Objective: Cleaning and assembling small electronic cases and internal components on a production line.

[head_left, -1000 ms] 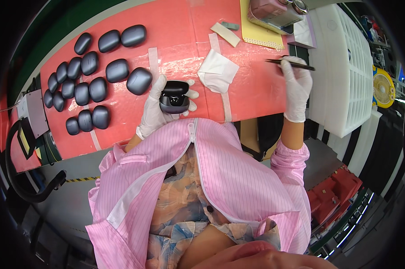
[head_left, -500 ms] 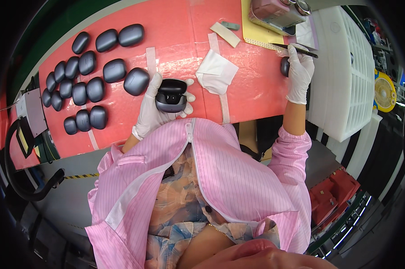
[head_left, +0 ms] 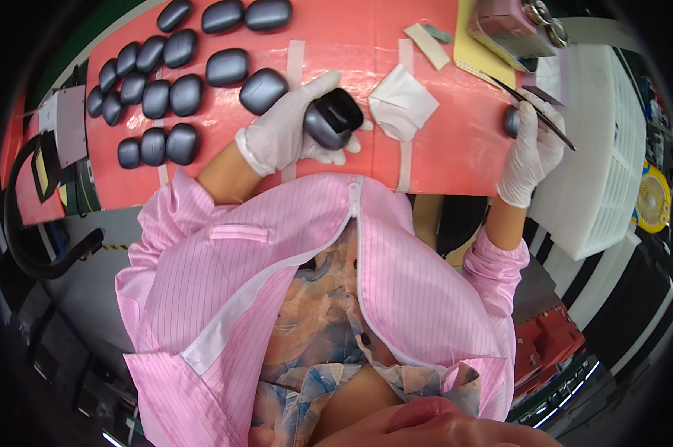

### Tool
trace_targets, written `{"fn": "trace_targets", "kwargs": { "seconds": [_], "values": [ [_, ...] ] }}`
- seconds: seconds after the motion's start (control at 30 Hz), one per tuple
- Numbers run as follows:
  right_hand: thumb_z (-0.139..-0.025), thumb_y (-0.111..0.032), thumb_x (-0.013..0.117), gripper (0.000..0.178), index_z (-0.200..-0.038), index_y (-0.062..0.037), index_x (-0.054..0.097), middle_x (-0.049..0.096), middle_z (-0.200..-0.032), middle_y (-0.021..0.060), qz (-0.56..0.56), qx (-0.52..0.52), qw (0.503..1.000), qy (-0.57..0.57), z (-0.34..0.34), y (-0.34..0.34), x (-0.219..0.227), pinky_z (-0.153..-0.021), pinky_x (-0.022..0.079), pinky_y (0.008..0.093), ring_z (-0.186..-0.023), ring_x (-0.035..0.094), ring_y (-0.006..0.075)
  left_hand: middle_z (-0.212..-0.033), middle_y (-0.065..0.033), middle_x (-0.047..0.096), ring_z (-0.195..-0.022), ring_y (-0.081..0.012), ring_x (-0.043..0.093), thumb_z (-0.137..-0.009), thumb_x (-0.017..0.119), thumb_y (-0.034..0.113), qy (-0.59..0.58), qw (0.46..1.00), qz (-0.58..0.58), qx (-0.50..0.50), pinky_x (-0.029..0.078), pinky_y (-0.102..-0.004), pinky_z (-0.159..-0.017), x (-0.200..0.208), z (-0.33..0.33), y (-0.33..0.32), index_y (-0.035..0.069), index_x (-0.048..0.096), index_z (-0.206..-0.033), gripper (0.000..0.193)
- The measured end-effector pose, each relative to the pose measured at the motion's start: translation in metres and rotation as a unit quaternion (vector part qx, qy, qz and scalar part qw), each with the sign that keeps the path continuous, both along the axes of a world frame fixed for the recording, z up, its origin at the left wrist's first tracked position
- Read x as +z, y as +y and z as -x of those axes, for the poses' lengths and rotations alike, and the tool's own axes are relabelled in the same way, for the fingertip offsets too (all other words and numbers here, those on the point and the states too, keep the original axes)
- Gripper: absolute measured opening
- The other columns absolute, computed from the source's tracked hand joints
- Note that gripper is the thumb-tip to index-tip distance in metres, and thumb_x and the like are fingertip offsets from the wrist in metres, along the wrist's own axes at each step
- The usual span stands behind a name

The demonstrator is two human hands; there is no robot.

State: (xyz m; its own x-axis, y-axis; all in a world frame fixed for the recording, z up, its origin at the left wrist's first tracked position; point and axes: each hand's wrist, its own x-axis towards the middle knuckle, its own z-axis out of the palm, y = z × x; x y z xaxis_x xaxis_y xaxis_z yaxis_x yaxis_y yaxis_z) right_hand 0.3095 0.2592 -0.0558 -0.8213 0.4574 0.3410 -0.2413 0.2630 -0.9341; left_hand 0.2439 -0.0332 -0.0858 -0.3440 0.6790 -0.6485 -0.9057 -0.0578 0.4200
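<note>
My left hand (head_left: 273, 138), in a white glove, is closed round a dark grey earbud charging case (head_left: 323, 128). The case's lid is up, its black inside shows, and it is tilted toward the right. Black tweezers (head_left: 558, 130) are gripped in my gloved right hand (head_left: 531, 153), tips pointing up and left. A small dark rounded piece (head_left: 511, 121) sits on the red mat right beside that hand's fingers; I cannot tell whether they touch. A folded white cloth (head_left: 402, 103) lies between my hands.
Several closed grey charging cases (head_left: 227, 67) stand in rows on the red mat (head_left: 336, 56) at the left. At the far right are a yellow pad (head_left: 474, 52), a pink container (head_left: 509, 26) and two small strips (head_left: 428, 46). White slotted trays (head_left: 586, 149) border the right side.
The view has shifted, moving the table up and right in the picture. My left hand has turned and tilted the opened case. The tweezers in my right hand now slant more steeply.
</note>
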Motion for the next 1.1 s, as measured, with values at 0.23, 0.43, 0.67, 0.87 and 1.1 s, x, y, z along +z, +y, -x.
{"fn": "trace_targets", "kwargs": {
  "seconds": [0.23, 0.43, 0.67, 0.87, 1.1],
  "values": [
    [-0.077, 0.004, 0.067, 0.016, -0.092, 0.0023, 0.064, 0.067, -0.094, 0.0121, -0.302, 0.365, 0.880, -0.043, 0.021, -0.062, 0.036, -0.076, 0.050, 0.0309, -0.085, 0.064, 0.0229, -0.092, -0.0208, 0.067, -0.059, -0.0296, 0.066, -0.094, 0.043, 0.054, 0.023, 1.000, 0.002, -0.018, 0.058, -0.0328, -0.047, 0.001, 0.000, 0.000, -0.005, 0.059, -0.100, 0.061],
    [-0.073, -0.005, 0.072, 0.020, -0.091, -0.0064, 0.066, 0.067, -0.089, 0.0050, -0.373, 0.438, 0.818, -0.015, 0.041, -0.082, 0.017, -0.070, 0.049, 0.0321, -0.078, 0.062, 0.0258, -0.075, -0.0208, 0.067, -0.052, -0.0252, 0.064, -0.092, 0.041, 0.060, 0.050, 0.997, 0.065, -0.013, 0.053, -0.0294, -0.046, 0.013, -0.005, 0.003, -0.002, 0.062, -0.092, 0.065],
    [-0.072, -0.006, 0.073, 0.018, -0.088, -0.0058, 0.067, 0.068, -0.091, 0.0059, -0.344, 0.431, 0.834, -0.018, 0.032, -0.082, 0.015, -0.070, 0.049, 0.0325, -0.080, 0.063, 0.0261, -0.077, -0.0215, 0.067, -0.055, -0.0269, 0.065, -0.094, 0.038, 0.058, 0.084, 0.996, 0.023, -0.025, 0.054, -0.0312, -0.049, 0.001, -0.009, -0.005, -0.002, 0.062, -0.096, 0.065],
    [-0.071, -0.004, 0.073, 0.017, -0.085, -0.0007, 0.065, 0.068, -0.087, 0.0118, -0.296, 0.395, 0.870, 0.006, 0.010, -0.075, 0.013, -0.070, 0.049, 0.0331, -0.078, 0.065, 0.0263, -0.076, -0.0192, 0.067, -0.055, -0.0238, 0.064, -0.097, 0.033, 0.055, 0.080, 0.996, 0.031, -0.018, 0.051, -0.0287, -0.050, 0.004, -0.011, -0.004, -0.002, 0.064, -0.094, 0.065],
    [-0.073, -0.004, 0.072, 0.017, -0.089, -0.0035, 0.065, 0.069, -0.088, 0.0087, -0.263, 0.357, 0.896, -0.014, 0.005, -0.079, -0.006, -0.072, 0.049, 0.0327, -0.081, 0.065, 0.0253, -0.078, -0.0173, 0.068, -0.072, -0.0227, 0.066, -0.099, 0.032, 0.052, 0.120, 0.993, 0.012, -0.014, 0.052, -0.0293, -0.063, -0.002, -0.016, -0.001, -0.001, 0.065, -0.097, 0.062]
  ]
}}
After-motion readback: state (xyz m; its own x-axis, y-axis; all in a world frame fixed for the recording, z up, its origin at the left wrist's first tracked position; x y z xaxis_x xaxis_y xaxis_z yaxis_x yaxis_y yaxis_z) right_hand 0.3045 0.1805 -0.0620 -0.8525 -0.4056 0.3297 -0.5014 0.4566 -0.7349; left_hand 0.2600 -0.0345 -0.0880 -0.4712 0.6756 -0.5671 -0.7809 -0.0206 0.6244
